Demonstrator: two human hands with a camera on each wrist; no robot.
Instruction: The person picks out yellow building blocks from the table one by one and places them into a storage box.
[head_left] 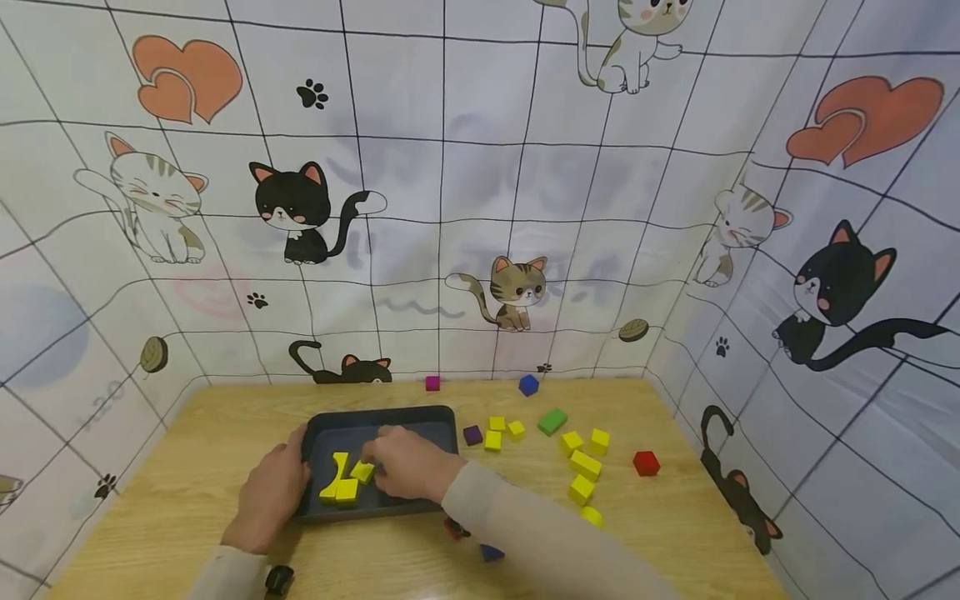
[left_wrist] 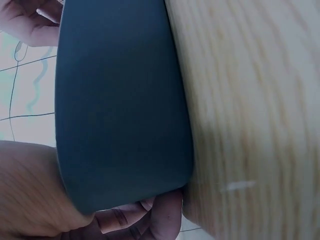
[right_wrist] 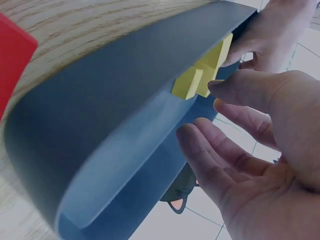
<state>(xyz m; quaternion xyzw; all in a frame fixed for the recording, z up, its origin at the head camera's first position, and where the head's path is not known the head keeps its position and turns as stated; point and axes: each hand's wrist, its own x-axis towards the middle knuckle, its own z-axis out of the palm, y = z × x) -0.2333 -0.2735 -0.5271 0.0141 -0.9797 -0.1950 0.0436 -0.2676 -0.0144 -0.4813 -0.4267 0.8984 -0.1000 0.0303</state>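
Note:
A dark grey tray [head_left: 330, 432] lies on the table with several yellow blocks in it. One is a piece with a curved-in side [head_left: 340, 464]; beside it are a square block [head_left: 347, 491] and another small yellow block [head_left: 362, 472]. My left hand [head_left: 272, 492] grips the tray's left end, its fingers [left_wrist: 167, 212] curled round the corner in the left wrist view. Over the tray is my right hand [head_left: 408, 462], fingertips close by the small yellow block. In the right wrist view its thumb and fingers [right_wrist: 192, 142] are spread apart with nothing between them.
Right of the tray lie a purple block [head_left: 472, 435], several yellow blocks [head_left: 585, 465], a green block [head_left: 552, 422] and a red block [head_left: 647, 463]. Blue [head_left: 528, 385] and magenta [head_left: 432, 383] blocks sit near the back wall. My right forearm partly covers blocks [head_left: 491, 552] in front.

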